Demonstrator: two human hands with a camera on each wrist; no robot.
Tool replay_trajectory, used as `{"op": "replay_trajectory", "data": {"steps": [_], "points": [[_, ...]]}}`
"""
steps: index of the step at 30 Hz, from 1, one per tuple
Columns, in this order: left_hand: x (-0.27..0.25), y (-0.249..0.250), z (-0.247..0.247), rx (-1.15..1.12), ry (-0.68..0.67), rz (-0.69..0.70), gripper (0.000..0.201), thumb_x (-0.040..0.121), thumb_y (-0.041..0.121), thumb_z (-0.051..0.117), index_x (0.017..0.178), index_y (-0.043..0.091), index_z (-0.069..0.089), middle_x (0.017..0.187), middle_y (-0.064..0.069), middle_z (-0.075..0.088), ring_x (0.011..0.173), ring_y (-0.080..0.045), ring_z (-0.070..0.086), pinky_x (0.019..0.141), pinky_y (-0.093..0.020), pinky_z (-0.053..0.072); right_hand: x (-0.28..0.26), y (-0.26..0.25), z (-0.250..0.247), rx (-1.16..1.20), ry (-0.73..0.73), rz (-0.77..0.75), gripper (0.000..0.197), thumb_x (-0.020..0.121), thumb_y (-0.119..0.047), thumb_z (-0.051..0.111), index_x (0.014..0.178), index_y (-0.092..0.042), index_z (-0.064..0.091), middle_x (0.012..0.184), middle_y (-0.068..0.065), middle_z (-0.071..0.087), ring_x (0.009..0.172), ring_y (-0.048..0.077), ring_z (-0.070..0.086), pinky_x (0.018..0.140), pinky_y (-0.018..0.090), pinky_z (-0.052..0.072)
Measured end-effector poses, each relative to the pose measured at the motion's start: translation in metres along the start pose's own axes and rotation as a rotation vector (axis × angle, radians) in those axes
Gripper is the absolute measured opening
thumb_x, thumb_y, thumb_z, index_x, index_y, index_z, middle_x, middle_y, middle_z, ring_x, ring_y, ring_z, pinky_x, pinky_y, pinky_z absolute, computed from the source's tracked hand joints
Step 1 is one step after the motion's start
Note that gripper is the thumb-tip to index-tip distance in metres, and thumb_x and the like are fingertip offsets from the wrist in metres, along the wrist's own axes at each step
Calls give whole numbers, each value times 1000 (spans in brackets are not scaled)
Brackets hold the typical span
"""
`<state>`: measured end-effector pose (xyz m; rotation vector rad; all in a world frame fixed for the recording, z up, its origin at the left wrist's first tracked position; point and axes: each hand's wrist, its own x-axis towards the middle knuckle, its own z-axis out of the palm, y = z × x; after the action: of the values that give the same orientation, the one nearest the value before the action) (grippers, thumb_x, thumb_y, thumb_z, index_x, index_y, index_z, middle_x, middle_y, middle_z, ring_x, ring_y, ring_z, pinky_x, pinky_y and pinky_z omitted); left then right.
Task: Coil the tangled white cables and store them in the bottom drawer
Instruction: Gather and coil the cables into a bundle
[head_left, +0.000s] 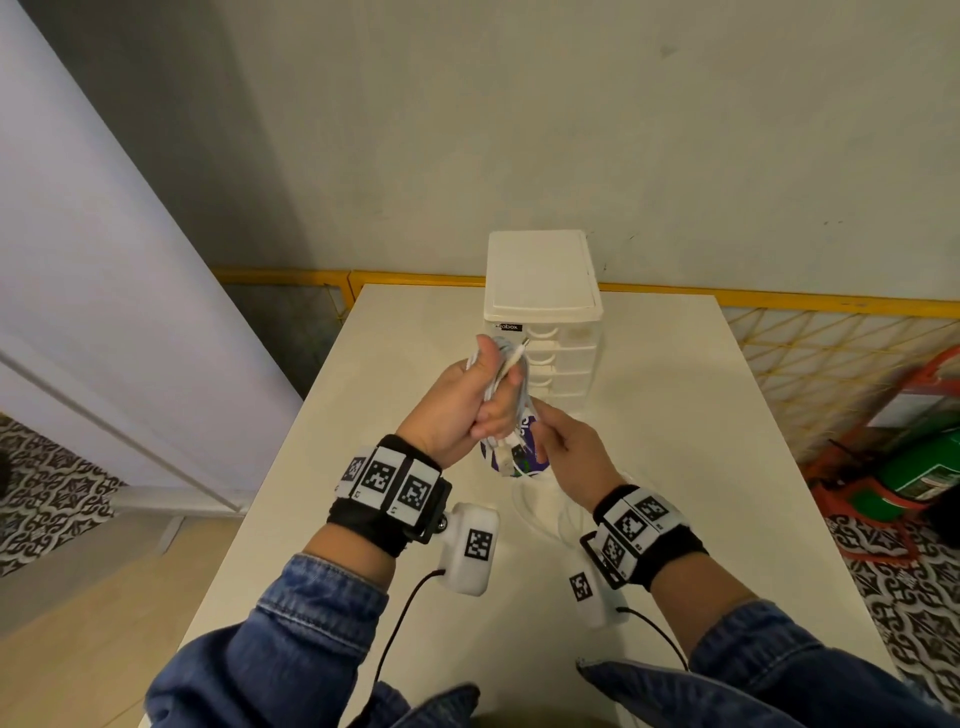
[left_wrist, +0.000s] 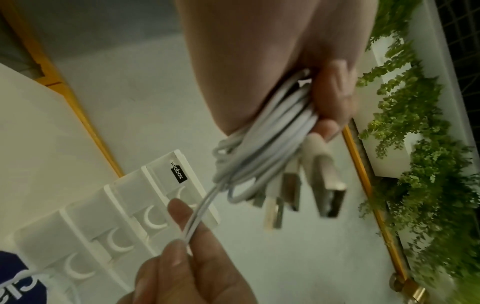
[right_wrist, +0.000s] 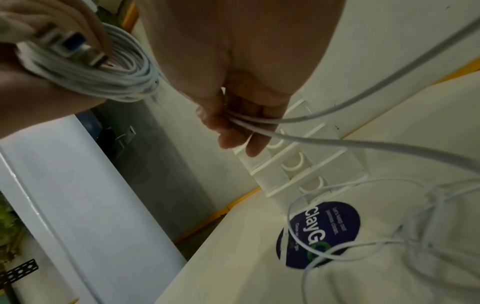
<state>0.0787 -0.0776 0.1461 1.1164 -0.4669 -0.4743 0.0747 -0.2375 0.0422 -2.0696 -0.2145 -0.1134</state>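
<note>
My left hand (head_left: 480, 395) grips a coil of white cables (head_left: 511, 376) above the table, in front of the white drawer unit (head_left: 543, 312). In the left wrist view the coil (left_wrist: 272, 131) is pressed between palm and fingers, and USB plugs (left_wrist: 327, 191) hang from it. My right hand (head_left: 563, 447) sits just below and right, pinching two strands of white cable (right_wrist: 298, 131) that run off the coil. Loose cable (right_wrist: 389, 244) still lies tangled on the table. All drawers of the unit (right_wrist: 298, 162) look closed.
A round dark blue sticker (right_wrist: 322, 232) lies on the white table (head_left: 701, 415) under the loose cable. A yellow rail (head_left: 779, 299) borders the table's far edge. A green and orange object (head_left: 930, 457) stands on the floor at right.
</note>
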Motion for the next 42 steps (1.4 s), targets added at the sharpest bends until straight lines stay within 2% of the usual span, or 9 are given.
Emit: {"op": "replay_trajectory", "data": {"steps": [4, 8, 11, 16, 20, 28, 34, 37, 42], "points": [[4, 0, 0, -98, 132, 78, 59, 71, 68, 55, 82, 11, 47, 43, 9, 33, 35, -5, 28, 44, -18, 33, -4, -9, 6, -54, -89, 29, 41, 96, -8, 36, 132, -23, 47, 64, -15, 44, 61, 1, 43, 68, 24, 37], [8, 0, 0, -160, 239, 114, 40, 89, 50, 34, 88, 12, 47, 48, 9, 35, 40, -6, 31, 52, -20, 32, -5, -17, 7, -19, -115, 72, 28, 97, -17, 42, 80, -36, 52, 64, -16, 44, 60, 0, 42, 68, 25, 32], [9, 4, -2, -177, 252, 139, 32, 97, 37, 26, 92, 12, 45, 55, 9, 40, 47, -6, 36, 57, -20, 36, -8, -17, 10, 30, -160, 84, 25, 97, -27, 44, 106, -24, 66, 82, -16, 61, 78, 1, 54, 76, 23, 42], [10, 4, -3, -135, 280, 185, 24, 97, 32, 34, 80, 17, 44, 62, 8, 43, 52, -6, 40, 62, -22, 38, -7, -18, 8, 0, -171, 133, 31, 95, -35, 44, 91, -23, 72, 77, -27, 62, 76, -14, 55, 70, 7, 34], [13, 2, -4, -76, 335, 211, 32, 100, 28, 35, 73, 22, 51, 66, 8, 48, 54, -7, 42, 60, -26, 38, -8, -20, 8, 33, -215, 88, 27, 96, -25, 46, 116, -21, 64, 110, -15, 65, 101, -1, 57, 81, 1, 37], [15, 1, -24, 576, 569, 317, 12, 96, 13, 49, 89, 3, 51, 66, -3, 49, 56, -8, 47, 57, -19, 43, -15, -25, 11, 9, -226, 8, 26, 93, -35, 50, 103, -19, 69, 97, 10, 72, 94, 23, 64, 89, 39, 49], [15, -25, -44, 1141, 378, -9, 22, 91, 31, 57, 80, 12, 55, 63, 1, 58, 58, -15, 55, 65, -31, 47, -3, -48, -10, -89, -179, -126, 24, 89, -38, 55, 87, -20, 71, 70, 2, 69, 66, 16, 59, 69, 37, 48], [14, -29, -46, 1159, 315, -108, 39, 94, 38, 50, 65, 12, 52, 59, -9, 57, 52, -18, 51, 60, -37, 46, 0, -54, -21, -75, -143, -144, 12, 85, -30, 64, 86, -23, 74, 78, -6, 73, 73, 8, 64, 73, 32, 50], [7, -28, -29, 802, 206, -272, 65, 91, 62, 24, 65, 10, 54, 48, -4, 43, 37, -10, 38, 44, -22, 33, 7, -60, -36, 26, 20, -143, 3, 79, -24, 70, 80, -26, 72, 81, -11, 71, 79, 7, 66, 78, 35, 54]]}}
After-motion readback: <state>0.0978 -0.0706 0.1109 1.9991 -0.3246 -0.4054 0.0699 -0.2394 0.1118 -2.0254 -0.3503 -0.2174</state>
